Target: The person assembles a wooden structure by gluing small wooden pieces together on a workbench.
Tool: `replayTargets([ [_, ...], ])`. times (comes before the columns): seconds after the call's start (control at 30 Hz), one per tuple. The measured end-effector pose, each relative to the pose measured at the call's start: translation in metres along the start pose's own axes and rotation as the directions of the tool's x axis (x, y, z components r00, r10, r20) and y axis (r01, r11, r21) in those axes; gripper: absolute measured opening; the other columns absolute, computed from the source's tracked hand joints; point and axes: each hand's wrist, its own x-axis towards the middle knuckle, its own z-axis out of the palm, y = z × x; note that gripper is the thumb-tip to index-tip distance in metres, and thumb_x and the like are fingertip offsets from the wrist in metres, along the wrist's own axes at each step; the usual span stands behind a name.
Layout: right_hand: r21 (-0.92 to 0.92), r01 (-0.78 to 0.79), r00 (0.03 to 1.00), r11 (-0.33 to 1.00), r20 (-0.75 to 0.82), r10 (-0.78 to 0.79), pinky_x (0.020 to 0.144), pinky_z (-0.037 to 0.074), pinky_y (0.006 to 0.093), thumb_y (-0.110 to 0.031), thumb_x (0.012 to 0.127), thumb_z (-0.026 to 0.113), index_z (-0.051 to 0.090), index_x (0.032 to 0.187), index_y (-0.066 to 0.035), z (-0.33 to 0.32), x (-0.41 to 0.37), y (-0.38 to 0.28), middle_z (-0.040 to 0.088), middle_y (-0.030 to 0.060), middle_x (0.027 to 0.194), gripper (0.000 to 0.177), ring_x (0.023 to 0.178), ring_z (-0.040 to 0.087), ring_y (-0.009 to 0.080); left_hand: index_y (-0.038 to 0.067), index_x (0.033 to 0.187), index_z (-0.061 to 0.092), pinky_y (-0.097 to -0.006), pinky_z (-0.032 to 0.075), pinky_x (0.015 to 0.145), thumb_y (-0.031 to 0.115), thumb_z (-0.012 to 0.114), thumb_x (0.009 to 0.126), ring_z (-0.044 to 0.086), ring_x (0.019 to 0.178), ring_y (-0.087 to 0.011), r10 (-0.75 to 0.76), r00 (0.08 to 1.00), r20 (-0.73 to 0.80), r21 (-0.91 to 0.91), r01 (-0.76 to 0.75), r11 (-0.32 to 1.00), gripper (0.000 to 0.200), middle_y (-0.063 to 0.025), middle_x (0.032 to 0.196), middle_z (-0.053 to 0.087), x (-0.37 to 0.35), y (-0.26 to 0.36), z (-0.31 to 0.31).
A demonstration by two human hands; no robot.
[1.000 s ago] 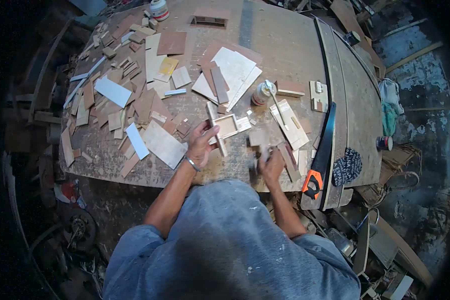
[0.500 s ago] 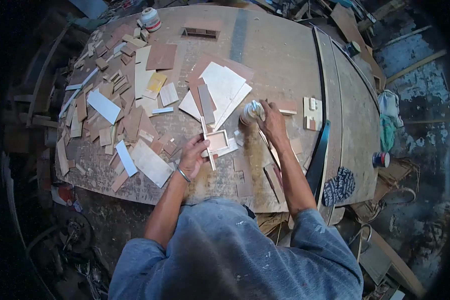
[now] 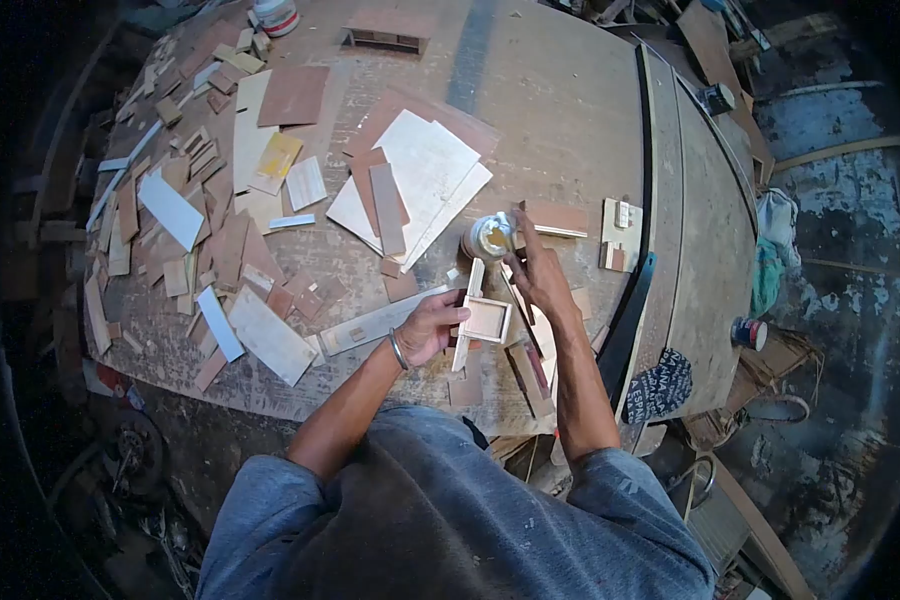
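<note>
My left hand [image 3: 438, 328] grips a small wooden box frame [image 3: 487, 319], a shallow square of light wood with a flat back. A narrow wooden strip [image 3: 461, 354] runs along its left side and sticks out at both ends. Just beyond the frame stands an uncapped jar [image 3: 477, 240] with whitish and yellowish contents, probably glue. My right hand [image 3: 541, 270] is at the jar's right side, thumb and index finger curved around it. Part of that grip is hidden. Thin wooden pieces [image 3: 527, 378] lie below the right forearm.
Several wood offcuts [image 3: 177, 277] cover the table's left side. Pale sheets [image 3: 410, 165] lie beyond the hands. A black handsaw-like blade [image 3: 625, 318] and a patterned cloth [image 3: 660, 386] are near the right edge. A small wooden piece with an opening [image 3: 385, 38] stands at the back.
My left hand has carried the frame rightward, closer to the jar, uncovering a long pale board. My right hand has dropped slightly toward me, and the jar's contents show more plainly. The view has shifted.
</note>
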Motion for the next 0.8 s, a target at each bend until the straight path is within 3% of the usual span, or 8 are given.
replayTargets([
  [0.03, -0.015, 0.003, 0.999, 1.000, 0.036, -0.002, 0.079, 0.051, 0.0565, -0.009, 0.094, 0.062, 0.030, 0.155, -0.010, -0.005, 0.002, -0.007, 0.069, 0.0332, 0.090, 0.069, 0.088, 0.068, 0.0521, 0.001, 0.139, 0.050, -0.0460, 0.060, 0.095, 0.019, 0.069, 0.093, 0.068, 0.112, -0.0240, -0.007, 1.000, 0.005, -0.002, 0.007, 1.000, 0.053, -0.0123, 0.125, 0.065, 0.002, 0.000, 0.000],
  [0.23, -0.044, 0.074, 0.986, 0.996, 0.152, -0.066, 0.087, 0.052, 0.0539, -0.008, 0.093, 0.060, 0.034, 0.155, -0.010, -0.014, 0.013, -0.001, 0.068, 0.0342, 0.104, 0.067, 0.103, 0.066, 0.0496, 0.000, 0.140, 0.049, -0.0481, 0.059, 0.097, 0.021, 0.072, 0.092, 0.068, 0.114, -0.0263, 0.003, 1.000, -0.010, -0.036, -0.004, 0.999, 0.057, -0.0140, 0.128, 0.064, -0.013, 0.018, -0.012],
  [0.3, -0.041, 0.106, 0.985, 0.993, 0.143, -0.099, 0.080, 0.052, 0.0489, -0.008, 0.095, 0.060, 0.035, 0.155, -0.010, -0.012, 0.013, -0.001, 0.069, 0.0292, 0.097, 0.065, 0.090, 0.066, 0.0403, 0.000, 0.140, 0.049, -0.0471, 0.059, 0.097, 0.023, 0.072, 0.092, 0.068, 0.113, -0.0266, 0.034, 0.999, -0.020, -0.024, -0.035, 0.999, 0.058, -0.0145, 0.128, 0.064, -0.023, 0.026, -0.016],
  [0.33, -0.043, 0.108, 0.986, 0.993, 0.134, -0.101, 0.071, 0.053, 0.0447, -0.009, 0.097, 0.060, 0.035, 0.156, -0.011, -0.010, 0.013, 0.000, 0.069, 0.0242, 0.087, 0.064, 0.074, 0.066, 0.0317, 0.000, 0.140, 0.049, -0.0468, 0.059, 0.097, 0.024, 0.071, 0.092, 0.068, 0.113, -0.0267, 0.051, 0.999, -0.019, -0.018, -0.051, 0.999, 0.058, -0.0147, 0.128, 0.064, -0.026, 0.030, -0.019],
  [0.43, -0.018, 0.089, 0.991, 0.996, 0.102, -0.086, 0.060, 0.053, 0.0395, -0.009, 0.099, 0.061, 0.038, 0.152, -0.010, -0.005, 0.009, 0.000, 0.070, 0.0196, 0.077, 0.059, 0.058, 0.066, 0.0238, -0.001, 0.141, 0.048, -0.0456, 0.059, 0.097, 0.027, 0.072, 0.091, 0.067, 0.113, -0.0266, 0.120, 0.992, -0.033, -0.018, -0.121, 0.993, 0.061, -0.0152, 0.127, 0.064, -0.037, 0.042, -0.014],
  [0.63, -0.108, 0.101, 0.989, 0.989, 0.120, -0.088, 0.057, 0.051, 0.0400, -0.009, 0.099, 0.062, 0.036, 0.146, -0.007, -0.004, 0.011, -0.003, 0.070, 0.0201, 0.075, 0.054, 0.057, 0.065, 0.0243, -0.003, 0.140, 0.049, -0.0444, 0.059, 0.096, 0.028, 0.073, 0.091, 0.067, 0.114, -0.0262, 0.233, 0.970, -0.067, -0.010, -0.234, 0.972, 0.062, -0.0155, 0.126, 0.064, -0.042, 0.052, -0.006],
  [0.8, -0.145, 0.059, 0.993, 0.988, 0.105, -0.044, 0.056, 0.051, 0.0406, -0.010, 0.100, 0.062, 0.039, 0.134, -0.004, -0.005, 0.011, -0.009, 0.070, 0.0217, 0.078, 0.042, 0.058, 0.066, 0.0259, -0.001, 0.134, 0.055, -0.0437, 0.061, 0.091, 0.019, 0.067, 0.096, 0.067, 0.110, -0.0224, 0.310, 0.939, -0.150, 0.030, -0.309, 0.951, 0.044, -0.0118, 0.122, 0.066, -0.039, 0.060, 0.012],
])
